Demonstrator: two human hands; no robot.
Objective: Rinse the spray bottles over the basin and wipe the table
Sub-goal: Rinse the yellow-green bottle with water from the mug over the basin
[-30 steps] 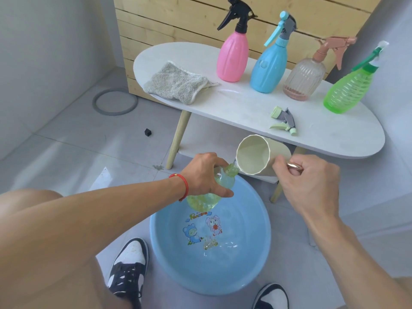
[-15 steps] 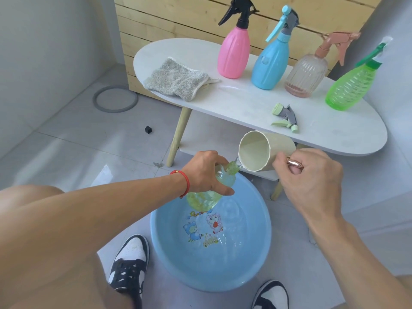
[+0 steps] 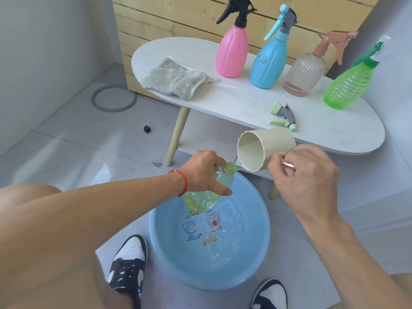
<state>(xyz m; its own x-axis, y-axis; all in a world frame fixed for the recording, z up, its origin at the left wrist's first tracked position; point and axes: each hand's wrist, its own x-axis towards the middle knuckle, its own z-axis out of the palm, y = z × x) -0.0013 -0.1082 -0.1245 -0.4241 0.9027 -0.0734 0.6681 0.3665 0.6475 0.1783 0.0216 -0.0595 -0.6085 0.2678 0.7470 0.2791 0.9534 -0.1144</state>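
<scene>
Grey cloth: crumpled, on the left end of the white oval table.
Left hand: fingers curled round the pale green bottle, capless, held over the blue basin; long axis tilted, neck up and to the right toward the mug lip, base down-left.
Pink spray bottle, blue spray bottle, clear ribbed spray bottle, bright green spray bottle: in a row along the table's back; the first three upright, the green one leaning right.
Loose trigger head: lying on the table near its front edge.
Cream mug: tipped on its side, mouth facing left, a thin stream of water at its lower lip beside the bottle neck.
Right hand: grips the mug's metal handle.
</scene>
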